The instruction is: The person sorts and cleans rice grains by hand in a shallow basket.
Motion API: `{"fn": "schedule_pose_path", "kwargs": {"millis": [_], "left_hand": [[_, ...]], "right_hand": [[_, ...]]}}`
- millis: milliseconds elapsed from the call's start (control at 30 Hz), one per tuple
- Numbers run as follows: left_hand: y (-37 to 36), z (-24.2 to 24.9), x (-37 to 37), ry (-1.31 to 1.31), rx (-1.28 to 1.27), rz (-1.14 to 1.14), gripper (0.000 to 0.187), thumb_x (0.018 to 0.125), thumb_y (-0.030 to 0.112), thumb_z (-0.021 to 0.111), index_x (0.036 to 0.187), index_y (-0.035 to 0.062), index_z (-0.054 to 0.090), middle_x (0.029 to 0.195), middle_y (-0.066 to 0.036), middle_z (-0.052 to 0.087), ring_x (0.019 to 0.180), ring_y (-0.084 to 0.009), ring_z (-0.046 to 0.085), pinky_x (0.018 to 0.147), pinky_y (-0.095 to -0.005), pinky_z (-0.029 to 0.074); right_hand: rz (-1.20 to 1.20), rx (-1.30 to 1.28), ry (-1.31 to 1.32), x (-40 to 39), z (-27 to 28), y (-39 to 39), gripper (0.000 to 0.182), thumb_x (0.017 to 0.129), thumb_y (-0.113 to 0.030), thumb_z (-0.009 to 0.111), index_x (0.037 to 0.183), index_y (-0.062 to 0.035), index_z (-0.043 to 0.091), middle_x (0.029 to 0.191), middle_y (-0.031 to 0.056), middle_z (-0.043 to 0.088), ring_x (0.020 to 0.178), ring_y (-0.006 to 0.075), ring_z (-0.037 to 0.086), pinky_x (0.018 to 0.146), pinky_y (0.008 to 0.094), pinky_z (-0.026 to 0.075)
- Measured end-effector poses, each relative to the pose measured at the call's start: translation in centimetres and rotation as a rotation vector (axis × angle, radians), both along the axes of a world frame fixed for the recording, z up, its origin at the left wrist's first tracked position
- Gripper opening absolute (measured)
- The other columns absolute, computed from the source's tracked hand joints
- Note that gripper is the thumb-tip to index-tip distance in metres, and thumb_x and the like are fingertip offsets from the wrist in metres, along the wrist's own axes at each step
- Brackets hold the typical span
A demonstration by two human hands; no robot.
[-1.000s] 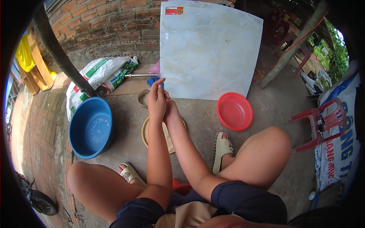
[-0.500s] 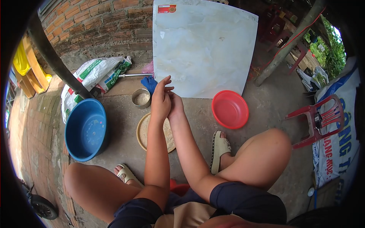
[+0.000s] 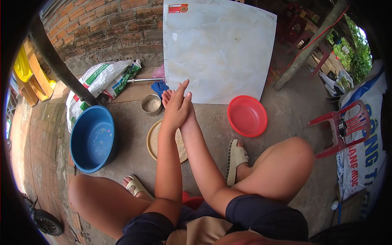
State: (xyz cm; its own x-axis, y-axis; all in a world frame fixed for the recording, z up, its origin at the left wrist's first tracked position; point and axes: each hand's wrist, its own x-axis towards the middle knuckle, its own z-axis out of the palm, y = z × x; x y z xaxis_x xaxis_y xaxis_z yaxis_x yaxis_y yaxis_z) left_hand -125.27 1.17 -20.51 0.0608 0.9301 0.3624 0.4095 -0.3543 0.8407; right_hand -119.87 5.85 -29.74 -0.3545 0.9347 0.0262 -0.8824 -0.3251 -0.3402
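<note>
My left hand point(image 3: 177, 111) lies across my right hand point(image 3: 190, 116), palm against palm, above a round tray point(image 3: 152, 154). The left hand's fingers stretch up and to the right. Fingertips of the right hand stick out on the left side, while its palm is hidden. I see nothing held between them. Pale, grain-like stuff covers the tray, which my forearms partly hide. Beyond it stands a small metal bowl point(image 3: 146, 111) with similar pale contents, beside a crumpled blue cloth point(image 3: 158, 87).
A blue basin point(image 3: 77, 143) sits left, a red basin point(image 3: 247, 130) right. A large pale marbled panel point(image 3: 224, 49) stands ahead. White sacks point(image 3: 96, 79) lie near a slanting post point(image 3: 57, 59). A red plastic chair point(image 3: 335, 134) is at the right.
My hands have shifted against each other: the right fingertips now show at the left, and the left fingers point further right. The basins, tray and bowl stay in place.
</note>
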Motion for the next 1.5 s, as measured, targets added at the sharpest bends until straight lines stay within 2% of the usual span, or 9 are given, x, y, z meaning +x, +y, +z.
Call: {"fn": "schedule_pose_path", "kwargs": {"millis": [200, 267, 400, 467, 567, 1300, 1333, 1433, 1500], "left_hand": [[0.8, -0.8, -0.7, 0.108, -0.023, -0.04, 0.043, 0.097, 0.031, 0.039, 0.138, 0.0168, 0.042, 0.144, -0.016, 0.036, 0.14, -0.0273, 0.021, 0.112, -0.0429, 0.002], [0.9, -0.9, -1.0, 0.169, -0.079, 0.017, 0.043, 0.098, 0.032, 0.038, 0.138, 0.0177, 0.042, 0.145, -0.015, 0.035, 0.14, -0.0272, 0.019, 0.112, -0.0436, 0.001], [1.1, -0.9, -1.5, 0.286, -0.192, 0.133, 0.044, 0.098, 0.035, 0.036, 0.138, 0.0197, 0.042, 0.146, -0.014, 0.033, 0.141, -0.0271, 0.016, 0.112, -0.045, -0.002], [1.3, -1.2, -2.3, 0.33, -0.103, 0.156, 0.044, 0.098, 0.037, 0.034, 0.138, 0.021, 0.042, 0.146, -0.013, 0.033, 0.141, -0.0277, 0.015, 0.112, -0.0465, -0.004], [1.5, -1.7, -3.0, 0.384, -0.011, 0.203, 0.045, 0.098, 0.04, 0.03, 0.137, 0.0234, 0.044, 0.147, -0.009, 0.033, 0.141, -0.0287, 0.013, 0.11, -0.0518, -0.008], [2.6, -3.9, 1.6, 0.503, -0.107, -0.065, 0.05, 0.097, 0.048, 0.028, 0.139, 0.0247, 0.04, 0.148, -0.014, 0.028, 0.141, -0.0338, 0.008, 0.111, -0.0507, -0.006], [3.1, -4.0, 1.5, 0.499, -0.121, -0.074, 0.05, 0.097, 0.048, 0.028, 0.139, 0.0248, 0.04, 0.149, -0.014, 0.028, 0.142, -0.0333, 0.008, 0.111, -0.0506, -0.006], [4.1, -3.7, 1.1, 0.527, -0.151, -0.086, 0.05, 0.097, 0.048, 0.027, 0.139, 0.0249, 0.041, 0.149, -0.013, 0.027, 0.142, -0.0317, 0.008, 0.11, -0.0514, -0.007], [4.5, -3.6, 0.8, 0.533, -0.189, -0.039, 0.05, 0.097, 0.048, 0.026, 0.139, 0.0254, 0.041, 0.149, -0.013, 0.028, 0.142, -0.0312, 0.01, 0.11, -0.0528, -0.006]], "right_hand": [[0.025, -0.111, -0.014, -1.6, 3.7, -1.5, 0.049, 0.096, -0.045, 0.032, 0.139, -0.0226, 0.035, 0.135, 0.0119, 0.043, 0.128, 0.0245, 0.038, 0.108, 0.0418, 0.025], [0.105, 0.005, -0.051, -1.9, 3.6, -1.6, 0.059, 0.091, -0.06, 0.03, 0.144, -0.0365, 0.023, 0.146, 0.0088, 0.029, 0.138, 0.028, 0.022, 0.111, 0.0443, 0.01], [0.151, 0.04, -0.051, -2.6, 3.3, -1.9, 0.063, 0.09, -0.064, 0.029, 0.145, -0.0348, 0.021, 0.151, 0.0067, 0.021, 0.139, 0.0284, 0.02, 0.11, 0.0425, 0.011], [-0.025, 0.008, -0.006, -4.0, 4.5, -2.7, 0.061, 0.094, -0.055, 0.028, 0.145, -0.0206, 0.026, 0.149, 0.0066, 0.027, 0.138, 0.0256, 0.024, 0.111, 0.0445, 0.013], [0.086, -0.063, 0.158, -3.1, 7.8, -4.4, 0.061, 0.095, -0.053, 0.027, 0.144, -0.0175, 0.028, 0.148, 0.0028, 0.03, 0.137, 0.0216, 0.027, 0.111, 0.044, 0.012], [0.046, 0.155, 0.297, 0.9, -6.7, 2.4, 0.074, 0.09, -0.064, 0.028, 0.147, -0.0173, 0.02, 0.152, 0.0082, 0.02, 0.141, 0.0257, 0.016, 0.112, 0.0424, 0.009], [-0.237, -0.191, 0.106, -1.1, 1.9, -1.1, 0.08, 0.087, -0.068, 0.028, 0.148, -0.0179, 0.015, 0.153, 0.011, 0.015, 0.142, 0.0277, 0.01, 0.113, 0.0422, 0.006], [0.006, -0.11, 0.199, 0.0, 0.2, -0.4, 0.062, 0.09, -0.064, 0.029, 0.144, -0.0354, 0.023, 0.148, 0.0054, 0.028, 0.138, 0.0264, 0.022, 0.109, 0.0425, 0.012], [-0.007, -0.101, 0.212, 0.1, -0.4, 0.0, 0.061, 0.091, -0.062, 0.028, 0.144, -0.0318, 0.025, 0.147, 0.0062, 0.03, 0.138, 0.026, 0.023, 0.109, 0.0427, 0.014]]}}
